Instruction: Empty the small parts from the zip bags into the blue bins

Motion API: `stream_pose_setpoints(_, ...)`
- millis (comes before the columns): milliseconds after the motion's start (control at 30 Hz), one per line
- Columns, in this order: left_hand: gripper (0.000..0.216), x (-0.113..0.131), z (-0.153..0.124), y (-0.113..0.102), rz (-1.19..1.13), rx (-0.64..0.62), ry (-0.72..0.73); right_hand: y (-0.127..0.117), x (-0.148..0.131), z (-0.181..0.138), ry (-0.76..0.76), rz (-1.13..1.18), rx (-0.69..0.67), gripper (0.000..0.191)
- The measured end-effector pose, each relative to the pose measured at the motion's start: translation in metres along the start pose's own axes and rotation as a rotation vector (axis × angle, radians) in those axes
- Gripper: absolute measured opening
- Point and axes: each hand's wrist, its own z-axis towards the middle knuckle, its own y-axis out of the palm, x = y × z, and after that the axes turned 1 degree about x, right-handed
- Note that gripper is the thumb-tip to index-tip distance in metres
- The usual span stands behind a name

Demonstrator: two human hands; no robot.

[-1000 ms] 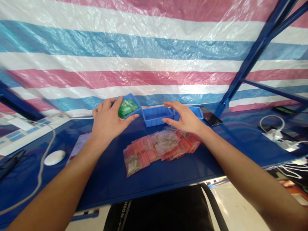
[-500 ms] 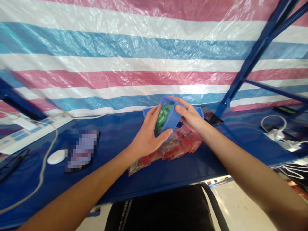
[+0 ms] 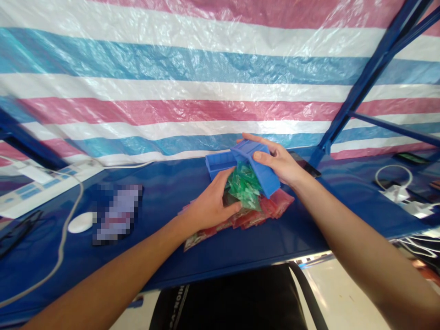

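Two forearms reach out over the near edge of the blue table [image 3: 213,247], and everything else is best placed against the heap of red packets [image 3: 261,211] lying in the table's middle. Nearest to the viewer, at the heap's left end, the left hand [image 3: 209,206] lies palm down on the packets, its fingers curled loosely around the near side of a spill of green packets [image 3: 245,185]. It cups them rather than pinches them, which looks like a way to keep the slippery bags from sliding off the heap. Just above the heap the right hand [image 3: 280,160] grips a small blue bin [image 3: 256,165], thumb on its upturned side and fingers over the far wall. The bin is tipped steeply, mouth down and toward the left hand, so the green packets hang out of it and rest on top of the red ones (a few may still be inside; the mouth is hidden).

Behind the heap a second blue bin [image 3: 220,162] stands upright on the table. A dark phone [image 3: 307,166] lies right of the heap and behind it, half hidden by the right hand. Well left of the heap sit a white mouse [image 3: 80,222] and its cable [image 3: 62,243]. Farthest back hangs a striped tarp [image 3: 192,78].
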Motion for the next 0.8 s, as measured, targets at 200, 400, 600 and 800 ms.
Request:
stream_pose_setpoints(200, 0.113, 0.000, -0.002, -0.002, 0.028, -0.026, -0.034, -0.009, -0.011, 0.001, -0.050, -0.153, -0.077, 0.090)
stream_pose_setpoints(400, 0.063, 0.004, -0.001, -0.008, 0.093, 0.023, 0.033, -0.020, -0.020, 0.000, -0.132, -0.222, 0.064, 0.079)
stream_pose_setpoints(600, 0.043, 0.007, -0.001, -0.016, 0.132, 0.155, -0.047, -0.029, -0.017, 0.002, -0.267, -0.238, 0.294, 0.076)
stream_pose_setpoints(800, 0.042, 0.000, 0.002, -0.025, 0.187, 0.195, -0.140, -0.029, -0.010, 0.001, -0.330, -0.308, 0.429, 0.085)
